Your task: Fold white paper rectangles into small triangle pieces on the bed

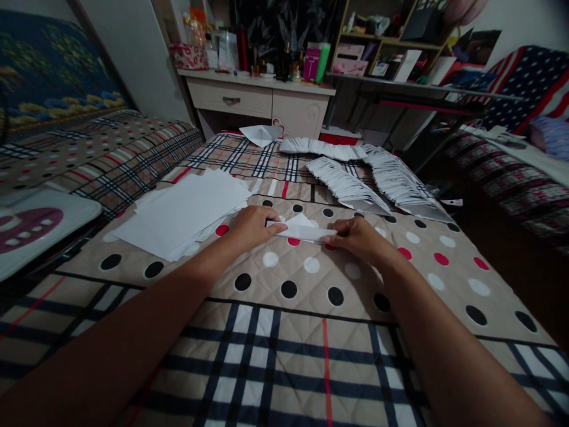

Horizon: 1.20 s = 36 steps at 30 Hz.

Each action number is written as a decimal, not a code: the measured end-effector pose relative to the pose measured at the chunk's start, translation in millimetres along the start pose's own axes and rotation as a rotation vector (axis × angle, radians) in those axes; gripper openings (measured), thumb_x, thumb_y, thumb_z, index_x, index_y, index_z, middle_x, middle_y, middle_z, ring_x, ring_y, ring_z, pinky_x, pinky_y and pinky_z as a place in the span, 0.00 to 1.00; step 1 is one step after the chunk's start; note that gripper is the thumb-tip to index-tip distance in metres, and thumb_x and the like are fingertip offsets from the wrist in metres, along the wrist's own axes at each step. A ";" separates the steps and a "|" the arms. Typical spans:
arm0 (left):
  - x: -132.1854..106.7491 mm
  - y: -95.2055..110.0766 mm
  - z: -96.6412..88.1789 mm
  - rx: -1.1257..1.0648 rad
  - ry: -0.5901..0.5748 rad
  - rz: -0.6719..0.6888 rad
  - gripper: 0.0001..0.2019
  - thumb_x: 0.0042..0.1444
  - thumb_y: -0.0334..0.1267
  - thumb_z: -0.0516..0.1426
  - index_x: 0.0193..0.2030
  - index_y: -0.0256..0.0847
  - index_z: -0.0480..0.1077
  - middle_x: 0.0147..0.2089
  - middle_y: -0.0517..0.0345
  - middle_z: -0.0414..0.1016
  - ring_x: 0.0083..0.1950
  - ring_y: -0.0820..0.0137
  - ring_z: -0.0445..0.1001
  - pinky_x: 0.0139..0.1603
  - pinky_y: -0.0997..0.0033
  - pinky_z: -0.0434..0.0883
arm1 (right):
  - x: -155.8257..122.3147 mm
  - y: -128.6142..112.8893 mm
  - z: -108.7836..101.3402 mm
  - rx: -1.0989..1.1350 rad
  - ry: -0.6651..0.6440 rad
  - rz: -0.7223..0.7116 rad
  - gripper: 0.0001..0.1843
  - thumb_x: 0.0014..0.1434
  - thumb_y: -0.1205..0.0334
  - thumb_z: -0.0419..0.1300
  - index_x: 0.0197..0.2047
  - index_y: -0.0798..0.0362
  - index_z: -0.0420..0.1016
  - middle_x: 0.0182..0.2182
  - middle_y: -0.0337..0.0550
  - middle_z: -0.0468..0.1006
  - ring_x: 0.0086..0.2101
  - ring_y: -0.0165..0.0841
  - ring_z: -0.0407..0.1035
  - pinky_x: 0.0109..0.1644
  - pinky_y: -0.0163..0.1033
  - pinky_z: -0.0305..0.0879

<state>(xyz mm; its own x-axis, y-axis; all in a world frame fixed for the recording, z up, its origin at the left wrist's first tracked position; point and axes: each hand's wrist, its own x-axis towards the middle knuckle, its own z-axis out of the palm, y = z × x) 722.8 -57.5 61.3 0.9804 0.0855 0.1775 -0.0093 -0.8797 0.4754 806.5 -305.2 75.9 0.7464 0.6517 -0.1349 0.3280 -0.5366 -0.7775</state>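
Note:
A partly folded white sheet of paper (302, 228) lies on the dotted quilt (311, 279) in front of me. My left hand (253, 225) presses on its left end with curled fingers. My right hand (355, 236) pinches its right edge between thumb and fingers. Both hands rest low on the bed. To the left of my left hand lies a loose stack of flat white sheets (182, 213).
Long fanned rows of folded white papers (377, 178) stretch across the far right of the bed. One folded paper (262, 134) sits at the far edge. Beyond stand a drawer cabinet (258, 101) and cluttered shelves (391, 53). A patterned cushion (31, 228) lies at left.

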 end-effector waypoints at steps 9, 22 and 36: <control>1.2 -2.1 1.7 -0.010 0.016 0.008 0.11 0.53 0.47 0.61 0.34 0.42 0.79 0.33 0.57 0.79 0.30 0.70 0.71 0.32 0.70 0.61 | -3.4 -6.7 -2.0 -0.050 0.002 0.092 0.18 0.52 0.48 0.61 0.25 0.56 0.76 0.18 0.36 0.67 0.20 0.26 0.56 0.23 0.34 0.48; 6.9 -7.8 1.8 -0.062 0.001 -0.040 0.15 0.51 0.50 0.61 0.33 0.40 0.79 0.28 0.57 0.76 0.29 0.71 0.68 0.29 0.71 0.59 | 2.5 -0.2 2.3 -0.234 0.082 0.125 0.13 0.50 0.53 0.62 0.25 0.55 0.78 0.19 0.38 0.73 0.22 0.29 0.62 0.26 0.35 0.53; 4.4 -4.7 3.1 -0.007 0.039 -0.030 0.14 0.50 0.49 0.63 0.34 0.41 0.79 0.30 0.57 0.77 0.30 0.71 0.69 0.31 0.71 0.61 | 1.2 -5.7 6.1 -0.276 0.113 0.121 0.13 0.49 0.55 0.62 0.20 0.54 0.71 0.17 0.36 0.68 0.21 0.28 0.60 0.25 0.35 0.51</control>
<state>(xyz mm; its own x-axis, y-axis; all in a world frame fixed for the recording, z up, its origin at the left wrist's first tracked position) 727.8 -54.4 57.1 0.9719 0.1302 0.1962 0.0186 -0.8731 0.4871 801.9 -298.1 76.4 0.8439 0.5192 -0.1351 0.3665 -0.7418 -0.5616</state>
